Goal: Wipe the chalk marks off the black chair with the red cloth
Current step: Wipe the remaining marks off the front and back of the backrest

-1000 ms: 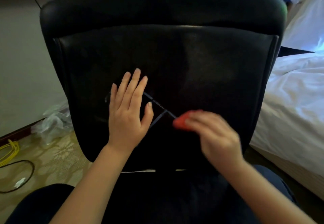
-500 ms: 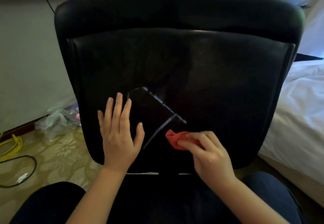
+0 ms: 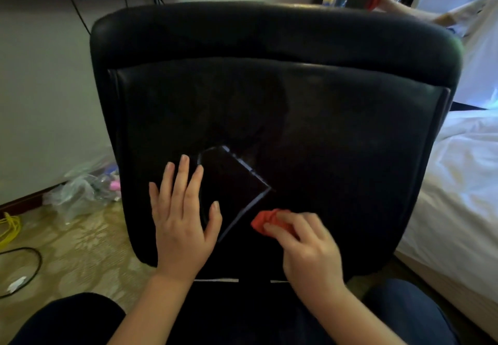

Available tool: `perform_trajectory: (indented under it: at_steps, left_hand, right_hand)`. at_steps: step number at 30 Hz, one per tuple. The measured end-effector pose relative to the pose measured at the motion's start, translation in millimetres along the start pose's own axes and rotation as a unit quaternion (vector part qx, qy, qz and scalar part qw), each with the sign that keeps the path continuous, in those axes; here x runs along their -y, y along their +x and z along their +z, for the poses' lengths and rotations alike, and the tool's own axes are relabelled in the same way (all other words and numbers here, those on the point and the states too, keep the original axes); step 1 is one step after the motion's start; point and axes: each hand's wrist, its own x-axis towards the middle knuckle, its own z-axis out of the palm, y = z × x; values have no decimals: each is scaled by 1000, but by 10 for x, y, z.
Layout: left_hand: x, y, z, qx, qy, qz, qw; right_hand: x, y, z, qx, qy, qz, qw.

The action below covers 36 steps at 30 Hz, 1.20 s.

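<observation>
- Red cloth (image 3: pixel 265 220) sits bunched into a small wad at lower centre of the frame. It is pressed to the back of the black chair (image 3: pixel 323 129), just right of the lower end of the chalk marks (image 3: pixel 248 168).
- My right hand (image 3: pixel 307 247) has its grip closed round that wad, fingers curled over it. Only a little fabric pokes out to the left past the fingertips.
- My left hand (image 3: pixel 183 226) lies flat on the chair back, left of centre, fingers straight and holding nothing. Its thumb is just beside the lower chalk line.
- The chalk forms a pale slanted box. Its two right-hand strokes are plain, and there is a fainter curve at the upper left corner.
- First risk, as I judge it: with so little cloth exposed, my fingertips could drag over the chalk and smear it rather than lift it.
- Second: a sweep to the left could bump the flat hand or miss chalk under it. I cannot tell whether any line runs beneath the palm.
- Third: if the bracing hand eases, a hard push may turn the chair away and the wipe skips.
- Fourth: the dim light on the dark surface could hide a grey haze, so I might call it clean too early.
</observation>
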Motion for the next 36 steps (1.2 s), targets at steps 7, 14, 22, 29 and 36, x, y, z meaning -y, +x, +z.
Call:
perform_trajectory:
  at_steps: [7, 14, 22, 29, 36]
  left_hand:
    - [-154, -50, -13, -2, -21, -14, 1000]
    - [-167, -23, -29, 4, -21, -21, 1000]
    - [-171, -41, -10, 13, -36, -32, 999]
    - [-94, -6, -88, 8, -31, -42, 999]
    - [-135, 71, -104, -6, -36, -38, 999]
  right_hand:
    - [-8, 340, -424, -33, 3, 25, 999]
    - [-218, 778, -347, -110, -54, 98, 987]
    - [40, -118, -83, 132, 24, -2, 991]
    - [-191, 503, -605, 79, 16, 22, 996]
    - [-378, 1087, -756, -66, -38, 81, 994]
